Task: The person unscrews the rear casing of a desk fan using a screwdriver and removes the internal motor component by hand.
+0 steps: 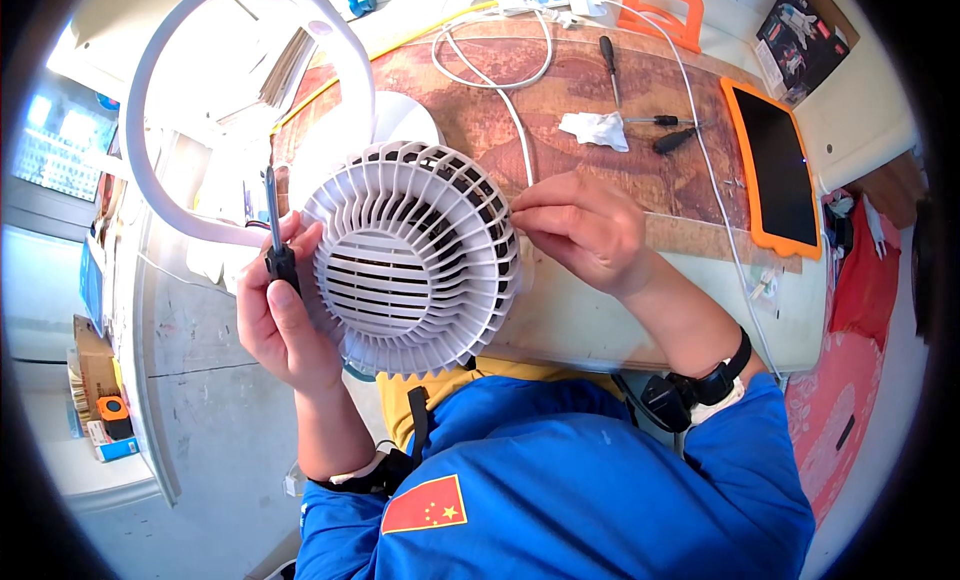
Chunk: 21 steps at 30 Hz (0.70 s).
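Note:
A round white fan head with a ribbed plastic grille is tilted up in front of me, over the table's near edge. My left hand supports its left side and is closed. Between the thumb and fingers of that same hand stands a screwdriver with a dark handle, its shaft pointing away from me. At the grille's right rim, my right hand has thumb and fingertips pinched together. Whatever lies in that pinch, if anything, is too small or hidden to make out. Dark parts show through the grille's slots.
A white ring-shaped lamp arches at the left. On the brown-patterned table lie several screwdrivers, a crumpled white tissue and a white cable. An orange-framed tablet lies at the right. An orange stand is at the back.

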Available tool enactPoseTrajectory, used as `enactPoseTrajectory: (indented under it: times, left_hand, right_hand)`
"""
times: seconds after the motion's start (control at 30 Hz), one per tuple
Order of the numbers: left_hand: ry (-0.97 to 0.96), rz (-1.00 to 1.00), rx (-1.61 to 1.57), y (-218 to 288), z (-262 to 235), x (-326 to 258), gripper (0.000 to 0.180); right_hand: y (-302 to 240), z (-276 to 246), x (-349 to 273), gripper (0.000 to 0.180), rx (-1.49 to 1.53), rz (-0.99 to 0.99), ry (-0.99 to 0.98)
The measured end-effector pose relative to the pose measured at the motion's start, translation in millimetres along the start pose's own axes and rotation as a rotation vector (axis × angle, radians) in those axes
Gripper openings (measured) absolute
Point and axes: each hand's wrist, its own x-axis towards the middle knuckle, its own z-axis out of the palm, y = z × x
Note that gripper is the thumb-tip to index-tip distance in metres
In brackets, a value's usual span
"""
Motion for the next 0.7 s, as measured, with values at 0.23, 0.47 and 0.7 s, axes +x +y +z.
enactPoseTrajectory:
  times: [0.23,0.47,0.7]
  left_hand:
    - [0.003,-0.002,0.003,1.2,0.1,-0.9,0.038]
    - [-0.080,0.193,0.516,17.7,7.8,11.1,0.022]
    - [-0.242,0.348,0.793,43.9,15.8,32.0,0.022]
  right_hand:
    - [0.7,1.9,-1.4,0.023,0.055,0.012,0.022]
    - [-3.3,5.3,-1.6,0.011,0.718,0.492,0.287]
    - [-7.2,-3.5,12.3,0.006,1.167,0.761,0.312]
